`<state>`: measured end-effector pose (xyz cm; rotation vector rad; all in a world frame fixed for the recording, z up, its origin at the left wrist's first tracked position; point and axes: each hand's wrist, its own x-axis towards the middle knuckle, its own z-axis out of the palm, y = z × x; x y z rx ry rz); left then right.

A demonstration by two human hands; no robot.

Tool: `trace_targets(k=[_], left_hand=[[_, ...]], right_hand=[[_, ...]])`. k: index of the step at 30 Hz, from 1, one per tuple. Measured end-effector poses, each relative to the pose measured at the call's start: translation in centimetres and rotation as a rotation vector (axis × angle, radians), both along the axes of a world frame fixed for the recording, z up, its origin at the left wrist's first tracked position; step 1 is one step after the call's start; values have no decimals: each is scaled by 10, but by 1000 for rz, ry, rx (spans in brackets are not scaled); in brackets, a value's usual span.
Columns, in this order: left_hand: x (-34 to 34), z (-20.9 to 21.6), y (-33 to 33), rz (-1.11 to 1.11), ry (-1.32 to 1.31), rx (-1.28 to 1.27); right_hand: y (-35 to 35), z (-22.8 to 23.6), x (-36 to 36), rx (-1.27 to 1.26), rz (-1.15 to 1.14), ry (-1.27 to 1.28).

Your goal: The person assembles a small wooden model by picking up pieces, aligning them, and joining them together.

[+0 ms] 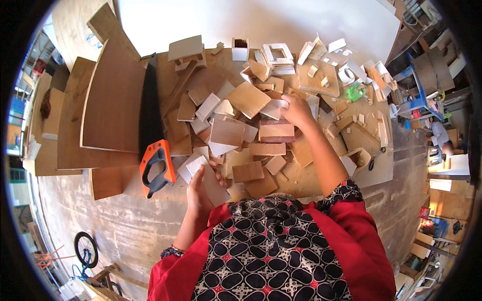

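My left hand [199, 189] is wrapped round a pale flat piece of board [213, 183] near the front edge of the work surface. A second white-faced piece [192, 164] lies against it at the fingertips. Farther off, my right hand [297, 111] reaches into the pile, its fingers closed on the end of a small white wooden piece [272, 109]; the fingertips are partly hidden. Just left of that hand lies a tan wooden block [248, 99]. Below it, a dark red piece with a pale strip [277, 131] sits among several offcuts.
A handsaw with an orange handle [159, 163] leans at the left beside tall curved-looking boards [113, 100]. White frames [277, 57], a tape roll [346, 74] and a green plastic scrap [355, 92] lie at the back. A person [440, 135] is far right.
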<state>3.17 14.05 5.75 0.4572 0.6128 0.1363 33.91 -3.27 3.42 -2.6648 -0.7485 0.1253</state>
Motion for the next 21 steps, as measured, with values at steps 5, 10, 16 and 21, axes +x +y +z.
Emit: trace_targets(k=[5,10,16,21], left_hand=[[-1,2,-7,-30,48,-5],[3,-4,-8,-65,22,53],[10,4,-12,-113,-4,92],[15,8,-15,-138,-5,168]], right_hand=[[-2,12,15,118,13,468],[13,23,-24,-43,204,34],[16,31,-44,71,114,227],[-33,44,-58,426,90,797]])
